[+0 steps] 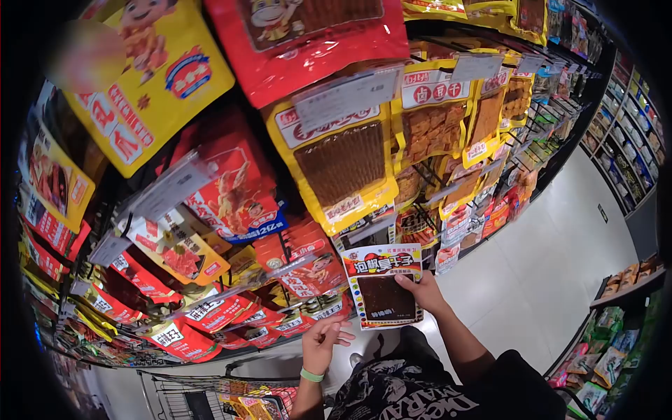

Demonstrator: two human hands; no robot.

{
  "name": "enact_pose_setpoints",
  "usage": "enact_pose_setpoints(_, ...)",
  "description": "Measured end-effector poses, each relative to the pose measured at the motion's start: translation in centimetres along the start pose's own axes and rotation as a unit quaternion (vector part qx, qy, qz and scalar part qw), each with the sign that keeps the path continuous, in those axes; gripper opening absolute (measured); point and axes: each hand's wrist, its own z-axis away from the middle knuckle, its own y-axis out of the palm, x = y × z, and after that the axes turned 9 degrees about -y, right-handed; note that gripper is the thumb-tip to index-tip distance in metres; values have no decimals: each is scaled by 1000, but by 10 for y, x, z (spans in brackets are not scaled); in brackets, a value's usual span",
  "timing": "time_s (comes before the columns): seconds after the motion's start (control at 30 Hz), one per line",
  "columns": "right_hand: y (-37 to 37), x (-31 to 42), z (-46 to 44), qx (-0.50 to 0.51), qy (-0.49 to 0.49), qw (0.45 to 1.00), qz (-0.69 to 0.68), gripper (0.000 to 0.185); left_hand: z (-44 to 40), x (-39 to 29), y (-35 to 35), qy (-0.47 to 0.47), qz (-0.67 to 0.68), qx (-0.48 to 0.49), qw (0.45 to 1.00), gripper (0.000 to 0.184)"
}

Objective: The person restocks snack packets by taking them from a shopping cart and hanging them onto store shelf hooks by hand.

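A snack packet [381, 297] with a white top, black-and-red lettering and a dark window hangs upright in front of me. My right hand [422, 290] pinches its right edge, thumb across the front. Just left of the packet's lower corner, my left hand [324, 344] is empty with its fingers apart, and a pale green band circles that wrist. Nearest to the hands on the rack are red snack packs [299, 262] and a yellow packet [343, 164] with a brown window.
A wire shopping cart [185, 392] with yellow packets inside stands at lower left. Hanging snack bags, including a red bag [329, 52], and price tags [350, 94] jut from the rack. Pale floor [525, 266] runs along the aisle to more shelves [623, 133] at right.
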Motion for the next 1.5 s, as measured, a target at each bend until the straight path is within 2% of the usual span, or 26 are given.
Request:
enact_pose_setpoints(0.07, -10, -2, -17, 28, 17, 999, 0, 28, -30, -27, 30, 51, 20, -21, 998, 39)
enact_pose_setpoints(0.2, -21, -6, -46, 65, -21, 998, -8, 28, -82, -66, 82, 140, 48, -82, 986, 58)
enact_pose_setpoints(0.3, -29, -1, -61, 116, 8, 993, 23, 29, -99, -79, 99, 109, 155, -61, 980, 62)
enact_pose_setpoints(0.43, -34, 6, -75, 143, 4, 990, 3, 30, -106, -76, 105, 109, 153, -74, 979, 54)
enact_pose_setpoints(0.47, -34, 4, -78, 145, -18, 989, 6, 30, -104, -76, 110, 119, 158, -85, 976, 47)
enact_pose_setpoints(0.67, -35, 1, -93, 178, -35, 983, -12, 29, -98, -77, 123, 127, 166, -109, 972, 40)
enact_pose_setpoints(1.07, -34, 14, -96, 178, -20, 984, -22, 27, -93, -74, 134, 119, 148, -112, 975, 38)
enact_pose_setpoints(1.17, -28, 20, -97, 174, -49, 982, -45, 27, -92, -74, 136, 119, 154, -88, 977, 32)
enact_pose_setpoints(1.27, -23, 12, -100, 161, -72, 984, -20, 26, -92, -73, 136, 120, 144, -88, 978, 32)
enact_pose_setpoints(1.5, -23, 18, -99, 154, -43, 987, 23, 29, -88, -74, 134, 115, 151, -87, 978, 32)
